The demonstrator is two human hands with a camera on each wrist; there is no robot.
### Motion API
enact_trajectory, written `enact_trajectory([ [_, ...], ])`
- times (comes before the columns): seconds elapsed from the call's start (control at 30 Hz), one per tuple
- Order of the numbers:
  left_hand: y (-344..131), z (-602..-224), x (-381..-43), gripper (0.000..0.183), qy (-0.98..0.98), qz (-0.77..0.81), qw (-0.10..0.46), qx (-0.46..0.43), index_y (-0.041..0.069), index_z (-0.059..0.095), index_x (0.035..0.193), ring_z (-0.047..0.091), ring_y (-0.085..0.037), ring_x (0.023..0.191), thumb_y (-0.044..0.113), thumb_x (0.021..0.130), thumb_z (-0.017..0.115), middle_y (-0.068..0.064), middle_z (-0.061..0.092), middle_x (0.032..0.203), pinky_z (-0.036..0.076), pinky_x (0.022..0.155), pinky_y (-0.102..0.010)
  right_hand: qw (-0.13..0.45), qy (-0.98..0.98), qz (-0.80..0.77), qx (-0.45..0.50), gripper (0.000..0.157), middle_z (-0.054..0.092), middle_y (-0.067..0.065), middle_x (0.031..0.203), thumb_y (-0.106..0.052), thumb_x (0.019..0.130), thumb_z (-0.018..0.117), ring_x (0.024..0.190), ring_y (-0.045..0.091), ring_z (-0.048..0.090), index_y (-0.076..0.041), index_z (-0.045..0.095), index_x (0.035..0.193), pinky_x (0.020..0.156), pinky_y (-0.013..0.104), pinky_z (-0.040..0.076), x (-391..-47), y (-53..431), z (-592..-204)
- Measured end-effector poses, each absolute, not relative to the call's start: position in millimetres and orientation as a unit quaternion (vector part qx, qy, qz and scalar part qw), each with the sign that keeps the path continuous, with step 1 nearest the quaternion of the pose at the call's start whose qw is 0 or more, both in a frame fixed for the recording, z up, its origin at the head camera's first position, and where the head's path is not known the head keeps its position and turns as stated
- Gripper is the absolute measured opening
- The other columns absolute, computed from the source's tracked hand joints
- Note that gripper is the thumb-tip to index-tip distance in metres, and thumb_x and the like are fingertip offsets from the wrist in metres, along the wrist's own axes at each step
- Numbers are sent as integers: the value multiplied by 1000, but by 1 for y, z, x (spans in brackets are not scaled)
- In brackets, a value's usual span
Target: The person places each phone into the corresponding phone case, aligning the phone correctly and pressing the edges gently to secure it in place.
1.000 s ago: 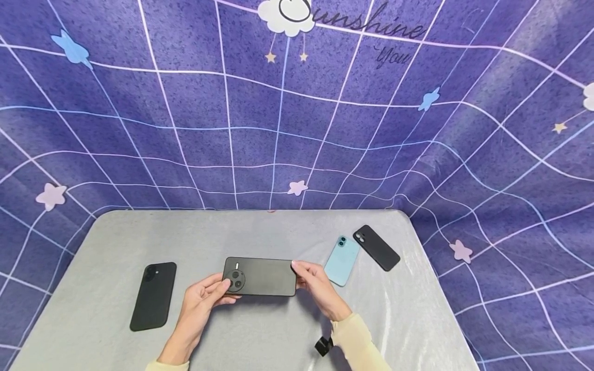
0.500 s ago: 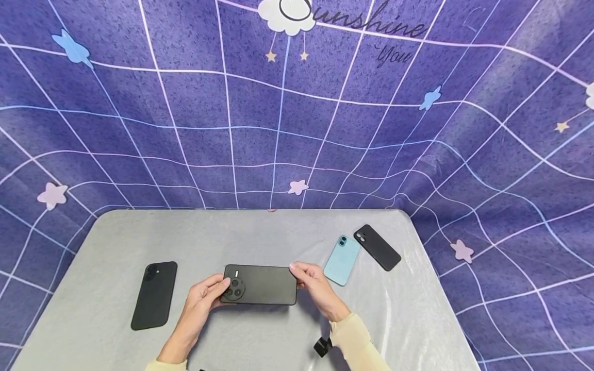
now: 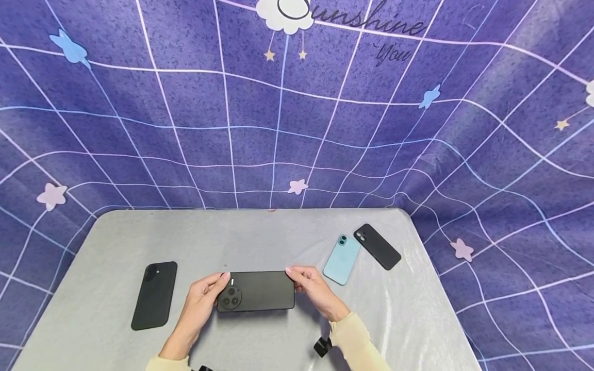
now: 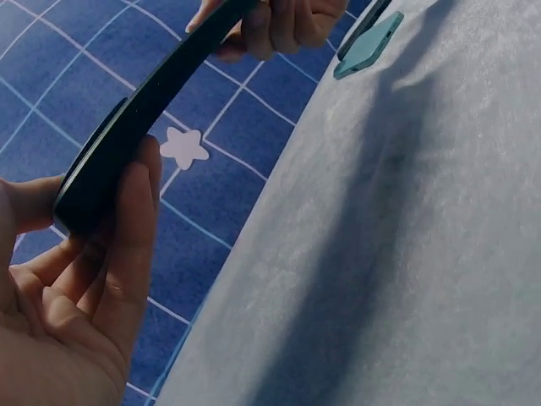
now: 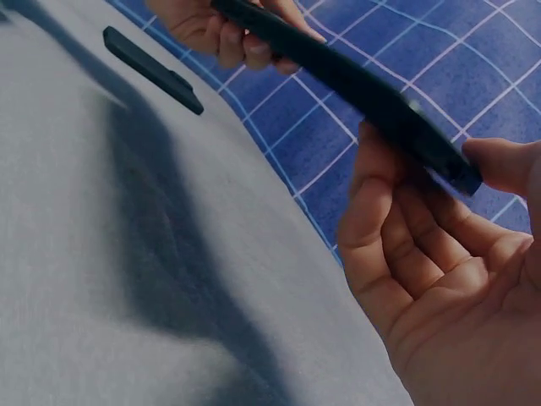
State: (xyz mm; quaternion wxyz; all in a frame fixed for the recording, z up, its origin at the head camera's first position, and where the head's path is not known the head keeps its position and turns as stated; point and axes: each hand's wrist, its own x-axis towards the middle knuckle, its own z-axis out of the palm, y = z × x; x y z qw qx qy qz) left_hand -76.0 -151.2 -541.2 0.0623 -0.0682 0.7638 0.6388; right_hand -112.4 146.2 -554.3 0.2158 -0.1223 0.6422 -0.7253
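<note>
A dark grey smartphone (image 3: 262, 291) is held sideways above the table, its back with the round camera module facing up in the head view. My left hand (image 3: 199, 304) pinches the camera end, thumb on the near-top corner and fingers beneath. At the opposite end, my right hand (image 3: 320, 293) grips the phone between thumb and fingers. Both wrist views show the phone edge-on, clear of the cloth, with the left hand's fingers (image 4: 135, 245) and the right hand's fingers (image 5: 423, 237) under it. The phone's screen side is hidden in the head view.
A black phone (image 3: 154, 296) lies back up on the grey cloth-covered table (image 3: 185, 237) at the left. To the right lie a light blue phone (image 3: 342, 260) and a black phone case (image 3: 377, 246), close together. A small black cube (image 3: 321, 347) shows beside the right wrist.
The held phone has come lower in the head view, nearer to me, and its back has turned more into sight. My left thumb has shifted from the camera module toward the phone's upper corner.
</note>
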Motion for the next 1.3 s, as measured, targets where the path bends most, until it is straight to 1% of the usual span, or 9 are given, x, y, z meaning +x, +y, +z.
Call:
enact_trajectory([
  [0.13, -151, -542, -75, 39, 755, 651, 59, -61, 0, 77, 111, 59, -9, 73, 37, 110, 63, -1, 75, 82, 49, 71, -22, 217, 634, -732, -128, 30, 75, -8, 88, -24, 114, 51, 80, 6, 70, -11, 72, 96, 81, 25, 56, -112, 145, -553],
  [0.23, -151, -543, -75, 40, 746, 660, 64, -59, -1, 76, 114, 69, -11, 83, 36, 111, 63, -5, 80, 92, 55, 77, -22, 214, 627, -737, -133, 37, 74, -8, 88, -21, 114, 52, 81, 6, 70, 6, 69, 95, 83, 25, 56, -112, 144, -552],
  [0.33, -152, -544, -75, 40, 740, 667, 67, -58, -2, 75, 116, 71, -11, 87, 35, 111, 63, -6, 81, 95, 57, 79, -22, 214, 625, -739, -132, 35, 74, -8, 89, -19, 113, 53, 82, 7, 71, 8, 68, 96, 84, 25, 56, -112, 143, -554],
  [0.37, -152, -544, -75, 40, 739, 668, 68, -56, -3, 75, 117, 71, -11, 87, 35, 111, 62, -6, 81, 95, 57, 79, -22, 215, 625, -739, -130, 34, 74, -8, 89, -18, 112, 53, 83, 7, 70, 7, 69, 96, 85, 26, 56, -112, 144, -554],
  [0.47, -152, -543, -76, 40, 736, 672, 66, -48, -3, 75, 116, 71, -11, 90, 34, 112, 61, -6, 81, 95, 56, 83, -21, 220, 623, -740, -127, 27, 73, -9, 89, -18, 112, 54, 85, 7, 69, -14, 73, 93, 86, 27, 55, -113, 144, -555],
  [0.53, -152, -542, -76, 39, 735, 674, 63, -40, -4, 75, 116, 72, -11, 91, 32, 112, 60, -6, 81, 95, 55, 85, -20, 223, 619, -743, -126, 28, 73, -9, 89, -18, 112, 54, 85, 7, 68, -18, 73, 91, 88, 28, 54, -113, 144, -555],
  [0.87, -153, -541, -79, 38, 738, 671, 62, -25, -5, 75, 114, 69, -12, 92, 30, 112, 60, -5, 80, 92, 52, 88, -19, 231, 606, -750, -129, 31, 73, -10, 88, -19, 113, 52, 84, 7, 69, -19, 73, 91, 86, 28, 55, -114, 146, -555],
  [1.1, -153, -542, -78, 40, 739, 670, 69, -14, -5, 74, 112, 70, -14, 94, 31, 114, 56, -8, 81, 94, 51, 89, -19, 233, 611, -744, -136, 28, 73, -9, 91, -19, 113, 53, 86, 7, 68, -18, 73, 92, 87, 27, 55, -114, 149, -556],
  [1.3, -151, -543, -78, 40, 742, 666, 72, -32, -2, 74, 112, 69, -14, 93, 34, 113, 58, -6, 80, 92, 50, 90, -19, 233, 611, -747, -124, 27, 75, -9, 91, -17, 113, 53, 84, 6, 70, -18, 74, 95, 87, 26, 56, -113, 148, -560],
])
